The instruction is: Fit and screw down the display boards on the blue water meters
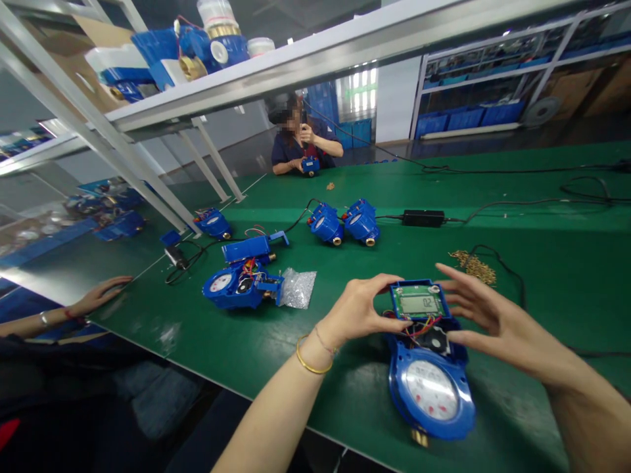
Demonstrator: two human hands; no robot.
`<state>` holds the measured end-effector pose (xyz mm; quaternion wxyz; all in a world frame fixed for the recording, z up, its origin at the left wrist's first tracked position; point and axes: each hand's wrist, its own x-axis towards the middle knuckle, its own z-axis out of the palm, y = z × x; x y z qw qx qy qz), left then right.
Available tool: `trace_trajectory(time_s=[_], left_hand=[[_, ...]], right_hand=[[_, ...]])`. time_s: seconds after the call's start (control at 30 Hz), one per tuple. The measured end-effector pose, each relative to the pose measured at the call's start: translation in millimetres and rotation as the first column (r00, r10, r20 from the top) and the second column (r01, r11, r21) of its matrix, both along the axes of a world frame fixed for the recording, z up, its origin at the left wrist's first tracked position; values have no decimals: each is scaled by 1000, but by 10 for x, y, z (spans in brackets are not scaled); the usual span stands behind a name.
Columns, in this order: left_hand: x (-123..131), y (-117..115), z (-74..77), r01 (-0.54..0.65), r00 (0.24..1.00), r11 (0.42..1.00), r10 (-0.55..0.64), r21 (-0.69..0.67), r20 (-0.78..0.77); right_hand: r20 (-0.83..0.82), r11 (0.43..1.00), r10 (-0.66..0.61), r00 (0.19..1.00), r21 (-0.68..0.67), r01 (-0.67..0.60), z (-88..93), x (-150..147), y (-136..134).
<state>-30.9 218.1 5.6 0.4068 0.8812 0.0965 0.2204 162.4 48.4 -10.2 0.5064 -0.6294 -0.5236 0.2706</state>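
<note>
A blue water meter lies on the green table right in front of me, its white dial toward me. At its far end the housing is uncovered, showing a green circuit board with an LCD and red wires. My left hand pinches the left edge of that board's blue frame with thumb and fingers. My right hand hovers at the right side, fingers spread, fingertips touching the frame's right edge.
Another opened blue meter with a clear bag of small parts lies to the left. Two closed meters and a black power adapter sit farther back. Brass screws lie at right. A co-worker's hand rests left; another person sits opposite.
</note>
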Motion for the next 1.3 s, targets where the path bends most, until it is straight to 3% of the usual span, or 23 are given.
trace_trajectory(time_s=[0.1, 0.13, 0.2, 0.3, 0.4, 0.47, 0.53, 0.6, 0.7, 0.8, 0.87, 0.93, 1.0, 1.07, 1.3], left_hand=[[-12, -9, -4, -42, 999, 999, 43, 30, -6], [-16, -11, -4, -49, 999, 998, 49, 32, -9], [-21, -17, -2, -50, 999, 998, 51, 30, -7], [-23, -32, 4, -57, 998, 998, 57, 13, 11], [-29, -63, 11, -85, 996, 996, 85, 8, 25], [-40, -90, 15, -98, 994, 995, 98, 8, 41], [-56, -117, 18, -116, 991, 993, 116, 11, 63], [-74, -141, 13, -150, 986, 988, 148, 20, 77], [-101, -164, -20, -176, 980, 984, 171, 42, 104], [-125, -176, -93, -199, 968, 974, 178, 106, 179], [-140, -179, -149, -232, 952, 957, 187, 175, 243], [-152, -180, -194, -258, 936, 936, 180, 242, 302], [-158, -180, -218, -265, 927, 915, 155, 304, 342], [-156, -182, -222, -264, 923, 894, 125, 361, 365], [-132, -197, -200, -251, 920, 854, 63, 456, 387]], right_hand=[[232, 957, -231, 945, 227, 179, 190, -109, -92], [304, 936, -273, 913, 305, 178, 251, -192, -109], [477, 919, -233, 848, 392, 32, 330, -389, -118], [731, 910, -176, 659, 376, -176, 314, -630, -97], [855, 929, -221, 469, 331, -166, 203, -713, -113], [876, 931, -251, 411, 334, -144, 134, -713, -162], [866, 927, -282, 412, 357, -114, 89, -708, -219], [827, 919, -321, 462, 389, -59, 66, -719, -259], [713, 904, -354, 605, 428, 24, 65, -782, -259], [507, 851, -485, 712, 461, 251, 99, -878, -212], [355, 809, -577, 736, 372, 455, 129, -922, -177], [163, 829, -558, 813, 144, 540, 150, -932, -143], [-78, 886, -458, 885, -112, 449, 152, -913, -105], [-262, 905, -407, 875, -247, 346, 138, -886, -62], [-479, 919, -384, 789, -279, 277, 167, -841, 14]])
